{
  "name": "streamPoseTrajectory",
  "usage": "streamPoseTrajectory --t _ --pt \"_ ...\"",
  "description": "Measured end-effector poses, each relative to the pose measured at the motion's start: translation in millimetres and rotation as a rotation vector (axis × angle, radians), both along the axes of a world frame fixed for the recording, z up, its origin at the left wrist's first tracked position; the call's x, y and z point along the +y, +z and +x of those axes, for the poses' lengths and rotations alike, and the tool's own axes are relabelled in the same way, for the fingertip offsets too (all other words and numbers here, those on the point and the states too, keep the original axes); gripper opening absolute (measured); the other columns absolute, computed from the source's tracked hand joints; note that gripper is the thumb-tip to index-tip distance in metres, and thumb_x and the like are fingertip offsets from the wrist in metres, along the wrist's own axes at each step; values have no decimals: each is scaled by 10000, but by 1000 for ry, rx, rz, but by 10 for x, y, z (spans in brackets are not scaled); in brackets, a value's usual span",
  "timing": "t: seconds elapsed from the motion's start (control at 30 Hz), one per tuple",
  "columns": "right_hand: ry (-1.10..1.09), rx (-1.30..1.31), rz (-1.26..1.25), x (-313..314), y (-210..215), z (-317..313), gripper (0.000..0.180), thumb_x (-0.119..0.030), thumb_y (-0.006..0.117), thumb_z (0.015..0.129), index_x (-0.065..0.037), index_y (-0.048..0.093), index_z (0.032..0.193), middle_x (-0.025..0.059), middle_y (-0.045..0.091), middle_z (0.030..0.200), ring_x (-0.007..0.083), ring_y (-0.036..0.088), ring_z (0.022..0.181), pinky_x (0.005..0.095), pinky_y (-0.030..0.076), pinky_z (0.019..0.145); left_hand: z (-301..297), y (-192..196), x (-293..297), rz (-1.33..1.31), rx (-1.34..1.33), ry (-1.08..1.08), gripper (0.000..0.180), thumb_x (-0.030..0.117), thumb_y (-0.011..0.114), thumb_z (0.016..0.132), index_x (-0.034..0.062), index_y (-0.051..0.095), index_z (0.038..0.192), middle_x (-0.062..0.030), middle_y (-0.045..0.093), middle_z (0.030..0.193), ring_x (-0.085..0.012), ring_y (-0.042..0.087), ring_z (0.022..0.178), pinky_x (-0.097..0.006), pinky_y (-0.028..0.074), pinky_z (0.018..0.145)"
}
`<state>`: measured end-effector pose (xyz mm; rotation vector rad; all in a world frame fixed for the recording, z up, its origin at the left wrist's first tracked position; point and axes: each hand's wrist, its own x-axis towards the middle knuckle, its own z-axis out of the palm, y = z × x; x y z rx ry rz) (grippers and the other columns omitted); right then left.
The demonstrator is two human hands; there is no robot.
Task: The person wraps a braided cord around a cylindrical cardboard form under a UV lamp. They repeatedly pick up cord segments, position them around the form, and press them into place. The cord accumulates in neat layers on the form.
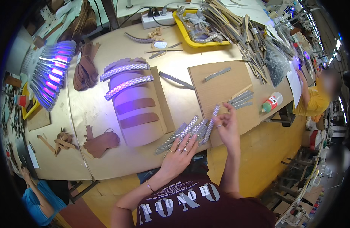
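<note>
My left hand [179, 154] lies flat over a fan of silver braided strips [174, 139] at the table's near edge, its fingers stretched out on them. Just right of it, my right hand [229, 127] has thumb and fingers at one silver braided strip [209, 129], which stands slightly apart from the fan; the thumb appears to press it. Beyond the right hand, a cardboard sheet [224, 83] carries a single grey strip [218, 73] and a small bundle of grey strips [241, 99]. To the left, a curved brown form [138, 131] bears two silver braided bands [129, 87] and two plain brown bands [136, 106].
A yellow tray [188, 41] of silver pieces stands at the back, beside long loose strips [232, 22]. A green-and-red bottle [270, 103] lies at right. Brown strip bundles [85, 68] and a rack of grey strips [53, 74] occupy the left. Other people work at both sides.
</note>
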<state>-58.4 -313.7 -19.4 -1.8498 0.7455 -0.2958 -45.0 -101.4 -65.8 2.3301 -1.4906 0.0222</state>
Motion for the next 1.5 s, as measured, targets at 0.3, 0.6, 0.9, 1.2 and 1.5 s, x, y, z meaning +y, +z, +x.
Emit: streamPoseTrajectory --t 0.3,0.6,0.9,1.2,1.5 --pt "-103 -425 328 -64 554 484 341 -21 655 898 56 544 1211 17 613 802 53 563 699 191 458 623 53 262 40 -291 229 36 355 199 687 859 70 631 1185 -109 537 1370 -263 484 1278 -428 362 1044" --pt "352 -545 524 941 903 1350 346 19 667 868 55 555 1194 10 597 741 49 584 642 183 486 606 559 1006 561 -1169 682 694 313 161 786 813 -10 672 1048 -123 696 992 -197 663 942 -295 509 797" --pt "542 -419 537 1455 923 1582 258 -24 696 874 16 628 1120 20 656 856 59 594 722 196 491 660 876 945 885 -1120 958 728 148 3 658 905 -69 657 1034 -91 703 880 -108 656 768 -226 534 716" --pt "595 -244 551 1583 931 1615 167 -88 655 929 -2 630 1070 17 654 925 75 612 828 230 504 730 839 894 941 -1089 827 718 173 37 708 866 -38 684 1019 -71 706 855 -82 620 729 -210 488 668" --pt "729 -88 -23 1086 1245 1494 178 -96 610 955 15 620 1094 48 672 922 106 623 753 235 493 682 1039 614 992 -1006 731 1046 273 141 707 866 -5 696 1096 -148 635 1187 -187 637 987 -296 509 834"
